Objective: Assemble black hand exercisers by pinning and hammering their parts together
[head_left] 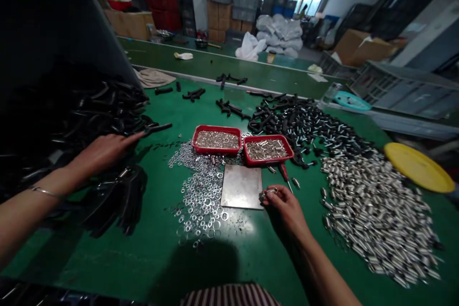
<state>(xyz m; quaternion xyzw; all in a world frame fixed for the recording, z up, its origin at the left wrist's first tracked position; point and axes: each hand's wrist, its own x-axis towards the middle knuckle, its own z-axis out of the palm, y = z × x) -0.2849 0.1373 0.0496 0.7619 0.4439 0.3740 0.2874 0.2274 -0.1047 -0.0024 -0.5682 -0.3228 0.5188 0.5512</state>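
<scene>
My left hand [102,153] reaches over the left side of the table, its index finger stretched out. The fingertip touches the end of a slim black part [159,127] at the edge of a heap of black parts [103,110]; the other fingers are partly hidden. In my right hand [289,205], thumb and fingers pinch a small metal coil spring [269,191], with a darker piece at its left end. That hand is beside the right edge of a square metal plate [242,186]. A red-handled screwdriver [284,172] lies just beyond it.
Two red trays [217,151] [267,160] of small metal parts stand behind the plate. Loose metal rings [202,205] spread left of it. On the right lie piled metal cylinders [380,215], black parts with metal pins [304,122] and a yellow lid [418,167]. A dark bin [68,24] stands left.
</scene>
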